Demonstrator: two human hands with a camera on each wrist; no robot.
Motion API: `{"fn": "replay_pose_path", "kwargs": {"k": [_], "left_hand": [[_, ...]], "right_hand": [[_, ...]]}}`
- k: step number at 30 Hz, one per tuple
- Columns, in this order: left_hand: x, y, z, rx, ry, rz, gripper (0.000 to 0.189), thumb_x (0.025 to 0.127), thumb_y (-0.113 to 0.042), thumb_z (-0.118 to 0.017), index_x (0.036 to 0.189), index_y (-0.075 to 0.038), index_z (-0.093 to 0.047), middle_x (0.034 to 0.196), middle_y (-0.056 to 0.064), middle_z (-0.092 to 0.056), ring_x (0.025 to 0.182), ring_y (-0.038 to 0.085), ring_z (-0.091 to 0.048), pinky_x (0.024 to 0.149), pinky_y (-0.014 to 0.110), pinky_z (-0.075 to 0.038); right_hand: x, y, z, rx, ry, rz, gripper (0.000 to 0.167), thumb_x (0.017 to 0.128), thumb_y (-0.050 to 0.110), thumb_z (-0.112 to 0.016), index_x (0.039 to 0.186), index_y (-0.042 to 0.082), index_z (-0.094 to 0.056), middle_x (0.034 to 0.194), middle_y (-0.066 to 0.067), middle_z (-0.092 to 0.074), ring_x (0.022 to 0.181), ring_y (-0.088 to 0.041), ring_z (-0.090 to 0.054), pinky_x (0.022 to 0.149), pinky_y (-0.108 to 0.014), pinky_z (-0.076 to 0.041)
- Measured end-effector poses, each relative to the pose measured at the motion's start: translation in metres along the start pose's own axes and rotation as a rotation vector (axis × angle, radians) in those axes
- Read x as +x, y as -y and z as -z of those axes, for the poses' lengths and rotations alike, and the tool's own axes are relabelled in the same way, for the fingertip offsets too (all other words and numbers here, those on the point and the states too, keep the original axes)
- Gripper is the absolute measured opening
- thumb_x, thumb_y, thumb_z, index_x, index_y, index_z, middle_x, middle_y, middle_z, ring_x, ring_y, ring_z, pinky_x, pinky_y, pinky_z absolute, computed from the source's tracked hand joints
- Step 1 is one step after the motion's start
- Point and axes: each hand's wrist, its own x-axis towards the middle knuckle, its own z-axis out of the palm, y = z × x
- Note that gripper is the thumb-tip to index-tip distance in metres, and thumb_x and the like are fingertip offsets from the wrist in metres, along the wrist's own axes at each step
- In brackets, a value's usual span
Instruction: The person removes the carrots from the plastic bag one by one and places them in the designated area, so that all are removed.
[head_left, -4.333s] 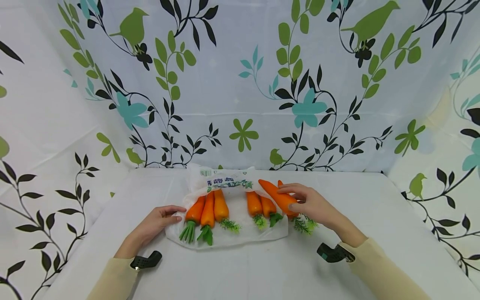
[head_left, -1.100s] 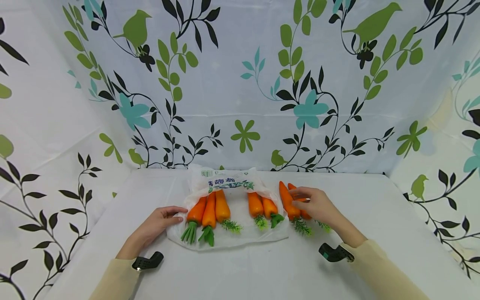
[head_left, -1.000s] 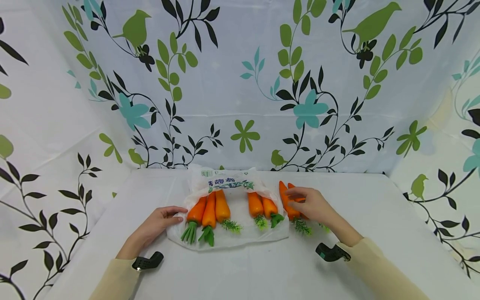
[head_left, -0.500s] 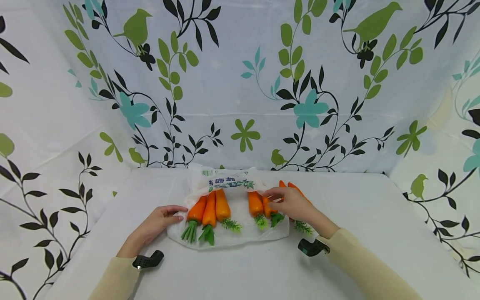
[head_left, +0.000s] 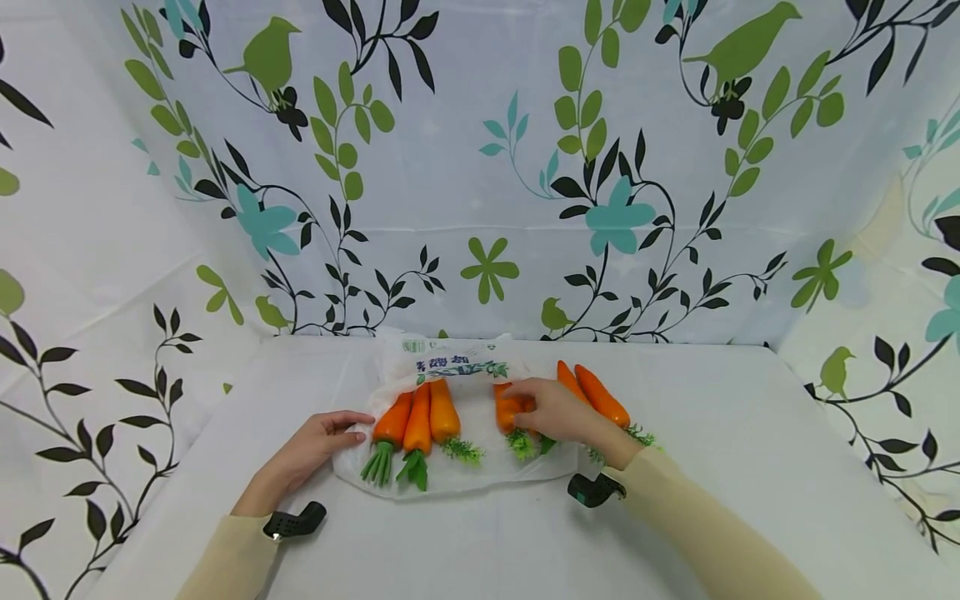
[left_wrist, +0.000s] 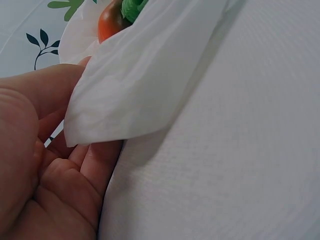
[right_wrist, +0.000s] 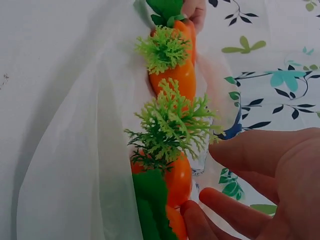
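Left wrist, clearer than head: bag (left_wrist: 130, 95) pinched in left hand (left_wrist: 55, 175); right wrist: right hand (right_wrist: 290, 185) loose-fingered at carrot (right_wrist: 180, 181).

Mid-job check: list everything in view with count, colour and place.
Table: 1, white, foreground
Bag: 1, white, printed, on the table
Left carrots: 3, orange, green-topped, on the bag
Middle carrots: 2, orange, on the bag, one mostly hidden
Right carrots: 2, orange, green-topped, beside the bag
Backdrop: 1, white with green, teal, black print, behind the table
Wrist devices: 2, black, one per wrist
Left hand: 1, bare, at bag's left edge
Right hand: 1, bare, over the middle carrots
Sleeves: 2, cream, one per arm
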Motion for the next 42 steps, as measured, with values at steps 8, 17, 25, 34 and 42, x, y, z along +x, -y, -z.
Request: {"fn": "replay_pose_path", "kwargs": {"k": [8, 17, 25, 34, 42], "left_hand": [[-0.001, 0.001, 0.001, 0.0, -0.005, 0.002, 0.034, 0.095, -0.021, -0.068, 0.125, -0.006, -0.067, 0.137, 0.014, -0.057, 0.13, 0.033, -0.041, 0.114, 0.055, -0.025], [-0.001, 0.001, 0.001, 0.003, 0.002, -0.007, 0.035, 0.095, -0.021, -0.068, 0.126, -0.005, -0.067, 0.137, 0.014, -0.057, 0.13, 0.032, -0.041, 0.113, 0.054, -0.026], [-0.002, 0.0, 0.0, 0.004, 0.006, 0.005, 0.035, 0.096, -0.022, -0.068, 0.127, -0.006, -0.067, 0.139, 0.014, -0.056, 0.132, 0.033, -0.04, 0.115, 0.057, -0.024], [-0.001, -0.002, 0.001, 0.007, 0.008, -0.007, 0.035, 0.096, -0.022, -0.068, 0.127, -0.006, -0.066, 0.138, 0.014, -0.056, 0.131, 0.033, -0.04, 0.115, 0.057, -0.023], [0.0, 0.0, 0.001, 0.007, 0.013, -0.01, 0.035, 0.096, -0.022, -0.067, 0.127, -0.005, -0.066, 0.139, 0.014, -0.056, 0.13, 0.033, -0.041, 0.114, 0.056, -0.025]], "right_hand": [[0.009, 0.002, -0.012, 0.022, 0.026, 0.073, 0.032, 0.092, 0.008, -0.068, 0.123, 0.01, -0.069, 0.126, -0.004, -0.063, 0.102, -0.027, -0.055, 0.089, -0.04, -0.048], [0.017, 0.008, -0.021, 0.039, 0.038, 0.099, 0.025, 0.091, 0.008, -0.069, 0.116, 0.009, -0.072, 0.138, -0.012, -0.058, 0.118, -0.03, -0.055, 0.094, -0.042, -0.05], [0.021, 0.009, -0.033, -0.043, 0.058, 0.089, 0.025, 0.088, 0.015, -0.073, 0.113, 0.015, -0.073, 0.113, -0.006, -0.058, 0.102, -0.024, -0.055, 0.088, -0.038, -0.05], [0.02, 0.005, -0.04, 0.048, 0.087, 0.076, 0.032, 0.09, 0.016, -0.073, 0.122, 0.016, -0.07, 0.118, -0.007, -0.053, 0.109, -0.028, -0.059, 0.093, -0.042, -0.051], [0.025, 0.006, -0.049, 0.031, 0.044, 0.082, 0.028, 0.086, 0.021, -0.077, 0.113, 0.017, -0.07, 0.11, -0.004, -0.056, 0.098, -0.023, -0.054, 0.084, -0.037, -0.049]]}}
